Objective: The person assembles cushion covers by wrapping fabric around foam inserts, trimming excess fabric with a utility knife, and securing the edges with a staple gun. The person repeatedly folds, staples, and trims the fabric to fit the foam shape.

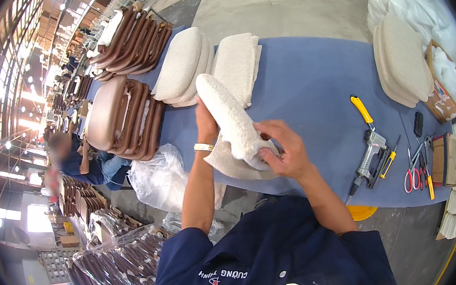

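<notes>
A cream, nubby-fabric cushion [226,112] is tilted up on its edge in front of me, above the near edge of the blue table. My left hand [207,123] supports its left side, most of its fingers hidden behind it. At the near right end my right hand [288,149] pinches the fabric edge between thumb and fingers. Below the cushion spreads a loose-looking flap of the same cream fabric [221,159]; whether it is joined to the cushion I cannot tell. Just beyond lie a stack of cream pads [181,64] and a stack of cream fabric pieces [236,65].
Brown padded seats [127,119] are stacked at the left, beside crumpled clear plastic [158,182]. On the blue table's [312,101] right lie a staple gun [371,156], a yellow-handled knife [362,110], scissors [413,171] and more cream pads [401,62]. A co-worker [84,162] sits far left.
</notes>
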Action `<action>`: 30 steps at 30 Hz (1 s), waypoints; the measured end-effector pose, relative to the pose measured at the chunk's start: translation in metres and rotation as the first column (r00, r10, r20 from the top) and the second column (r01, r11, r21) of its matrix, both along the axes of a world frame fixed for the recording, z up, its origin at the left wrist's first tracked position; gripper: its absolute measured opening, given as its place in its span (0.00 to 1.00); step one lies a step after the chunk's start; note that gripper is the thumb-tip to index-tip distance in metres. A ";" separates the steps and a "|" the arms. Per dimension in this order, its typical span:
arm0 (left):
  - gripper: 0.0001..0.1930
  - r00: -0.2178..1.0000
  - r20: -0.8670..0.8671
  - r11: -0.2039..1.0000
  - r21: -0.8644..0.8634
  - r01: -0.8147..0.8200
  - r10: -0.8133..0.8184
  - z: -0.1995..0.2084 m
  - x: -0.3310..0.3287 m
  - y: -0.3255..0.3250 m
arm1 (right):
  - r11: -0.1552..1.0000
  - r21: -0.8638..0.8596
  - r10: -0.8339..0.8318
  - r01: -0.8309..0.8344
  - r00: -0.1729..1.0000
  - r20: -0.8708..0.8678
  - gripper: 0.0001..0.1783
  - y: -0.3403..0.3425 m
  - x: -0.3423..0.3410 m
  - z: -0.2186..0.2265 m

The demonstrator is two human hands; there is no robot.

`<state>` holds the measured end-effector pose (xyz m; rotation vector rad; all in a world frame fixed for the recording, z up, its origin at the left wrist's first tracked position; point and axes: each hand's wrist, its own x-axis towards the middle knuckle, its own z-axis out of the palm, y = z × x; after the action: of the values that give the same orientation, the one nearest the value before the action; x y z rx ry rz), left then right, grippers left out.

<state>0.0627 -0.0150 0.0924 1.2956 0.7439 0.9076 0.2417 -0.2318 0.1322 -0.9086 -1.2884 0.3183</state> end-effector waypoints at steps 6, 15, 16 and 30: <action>0.35 0.961 0.235 0.943 -0.259 0.208 -0.147 -0.027 0.059 -0.043 | 0.907 0.125 -0.407 0.402 0.913 0.023 0.21 0.030 0.013 -0.006; 0.26 0.889 0.226 0.784 -0.419 0.458 -0.399 -0.109 0.172 -0.070 | 0.620 -0.511 -0.730 0.595 0.677 -0.097 0.24 0.052 0.104 0.000; 0.25 0.870 0.224 0.752 -0.439 0.492 -0.438 -0.126 0.186 -0.086 | 0.523 -0.551 -0.788 0.650 0.616 -0.020 0.23 0.049 0.118 -0.030; 0.24 0.762 -0.487 0.750 0.280 0.599 -0.427 -0.045 0.291 -0.014 | 0.427 -0.764 -0.825 0.484 0.555 -0.110 0.15 0.074 0.167 -0.102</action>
<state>0.3540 -0.0291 0.0479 1.9945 0.4369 0.3364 0.4082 -0.1577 0.0301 -1.7751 -0.1928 0.3130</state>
